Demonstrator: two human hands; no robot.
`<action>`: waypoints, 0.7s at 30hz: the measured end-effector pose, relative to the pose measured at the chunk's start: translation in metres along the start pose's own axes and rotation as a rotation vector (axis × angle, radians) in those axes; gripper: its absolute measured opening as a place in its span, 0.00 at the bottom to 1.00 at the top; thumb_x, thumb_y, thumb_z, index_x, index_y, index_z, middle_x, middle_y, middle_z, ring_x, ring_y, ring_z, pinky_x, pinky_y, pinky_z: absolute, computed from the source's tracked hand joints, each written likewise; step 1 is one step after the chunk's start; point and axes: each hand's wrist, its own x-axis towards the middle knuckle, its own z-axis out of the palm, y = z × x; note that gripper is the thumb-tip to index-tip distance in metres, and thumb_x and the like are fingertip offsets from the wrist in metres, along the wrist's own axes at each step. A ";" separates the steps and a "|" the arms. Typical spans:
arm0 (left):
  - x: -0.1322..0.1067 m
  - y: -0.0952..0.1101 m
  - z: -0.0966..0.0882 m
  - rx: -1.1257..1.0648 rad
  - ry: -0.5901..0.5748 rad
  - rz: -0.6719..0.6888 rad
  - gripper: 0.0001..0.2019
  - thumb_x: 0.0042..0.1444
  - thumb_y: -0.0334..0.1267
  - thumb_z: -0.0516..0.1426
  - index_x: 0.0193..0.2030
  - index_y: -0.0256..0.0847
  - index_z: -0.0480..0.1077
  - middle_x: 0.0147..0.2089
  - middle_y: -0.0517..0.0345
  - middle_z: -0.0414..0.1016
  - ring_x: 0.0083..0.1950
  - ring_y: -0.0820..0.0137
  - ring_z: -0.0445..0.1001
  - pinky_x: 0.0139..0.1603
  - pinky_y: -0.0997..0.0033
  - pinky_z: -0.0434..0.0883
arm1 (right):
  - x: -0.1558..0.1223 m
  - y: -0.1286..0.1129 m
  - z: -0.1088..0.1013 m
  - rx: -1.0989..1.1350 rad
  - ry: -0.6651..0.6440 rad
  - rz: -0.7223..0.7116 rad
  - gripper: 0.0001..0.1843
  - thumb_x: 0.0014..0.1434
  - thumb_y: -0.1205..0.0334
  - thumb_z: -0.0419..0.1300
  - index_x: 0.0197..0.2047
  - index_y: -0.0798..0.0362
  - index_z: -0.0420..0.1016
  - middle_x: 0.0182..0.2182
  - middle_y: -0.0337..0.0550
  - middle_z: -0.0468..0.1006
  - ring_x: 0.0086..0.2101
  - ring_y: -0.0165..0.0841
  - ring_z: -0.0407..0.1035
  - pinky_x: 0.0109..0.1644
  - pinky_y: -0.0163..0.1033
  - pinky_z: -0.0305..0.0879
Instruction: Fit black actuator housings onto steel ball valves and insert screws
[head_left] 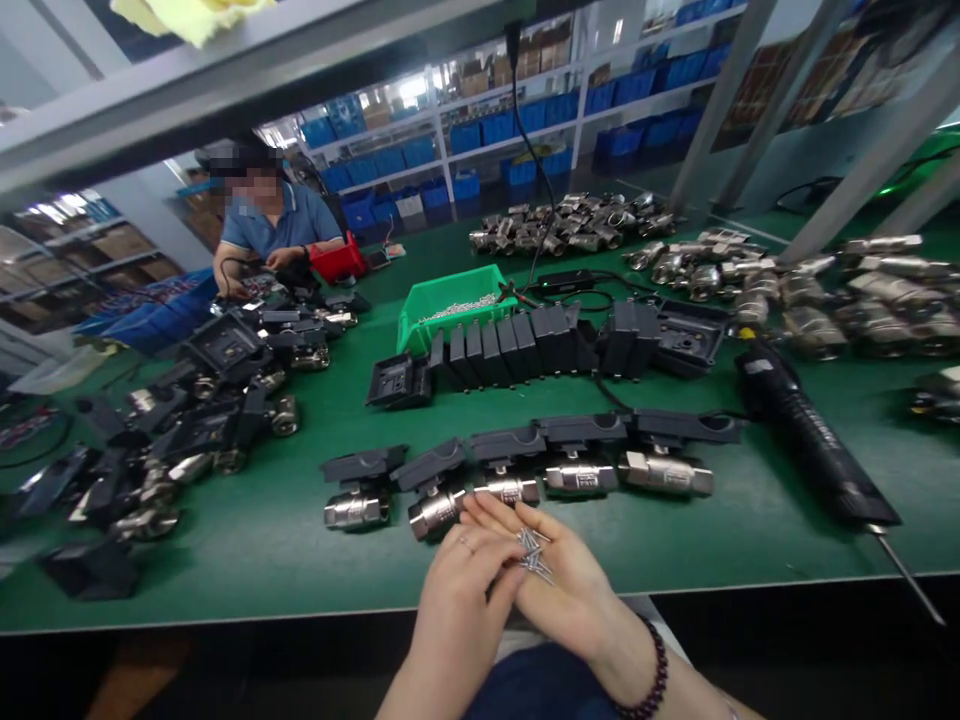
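Note:
My right hand [574, 590] is held palm up, cradling a small heap of silver screws [534, 558]. Over that palm, my left hand [461, 590] bends its thumb and forefinger in a pinch at the heap's left edge; which screws sit between the tips is partly hidden. Just beyond the hands stands a row of metal ball valves, one of them a valve [581, 478] with a dark grey housing [585, 430] on top. The valve [506, 488] nearest my fingers is partly covered by them.
A green bin [412, 312] of small screws stands behind lined-up grey housings [491, 352]. On the right lies a black power screwdriver [814, 440]. Valve piles [570, 225] fill the back, and assembled units [217, 420] the left. A co-worker [281, 215] sits across the table [300, 560].

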 end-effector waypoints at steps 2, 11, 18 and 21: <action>-0.001 -0.005 0.005 0.044 -0.066 -0.011 0.06 0.54 0.28 0.56 0.37 0.40 0.73 0.35 0.56 0.76 0.38 0.66 0.72 0.40 0.65 0.73 | 0.007 0.001 -0.004 -0.019 -0.008 0.003 0.17 0.60 0.66 0.46 0.44 0.67 0.72 0.45 0.56 0.72 0.49 0.36 0.65 0.54 0.37 0.63; 0.008 -0.009 0.014 0.124 -0.219 -0.007 0.09 0.55 0.25 0.53 0.40 0.38 0.71 0.40 0.51 0.75 0.43 0.64 0.72 0.46 0.60 0.72 | 0.016 -0.002 -0.019 -0.070 -0.102 0.022 0.13 0.55 0.66 0.56 0.41 0.65 0.74 0.41 0.53 0.75 0.46 0.35 0.68 0.55 0.35 0.61; 0.007 -0.008 0.019 0.167 -0.208 -0.034 0.06 0.54 0.27 0.55 0.35 0.39 0.71 0.36 0.53 0.72 0.39 0.64 0.70 0.40 0.63 0.72 | 0.017 -0.002 -0.016 -0.003 -0.049 0.025 0.11 0.56 0.68 0.54 0.37 0.65 0.76 0.38 0.52 0.76 0.42 0.34 0.70 0.52 0.34 0.63; 0.007 -0.007 0.016 0.085 -0.160 -0.038 0.06 0.55 0.28 0.53 0.35 0.40 0.70 0.36 0.54 0.72 0.39 0.64 0.70 0.39 0.64 0.71 | 0.016 -0.001 -0.014 0.051 -0.033 0.034 0.13 0.57 0.68 0.52 0.37 0.67 0.76 0.37 0.53 0.76 0.43 0.36 0.70 0.52 0.36 0.64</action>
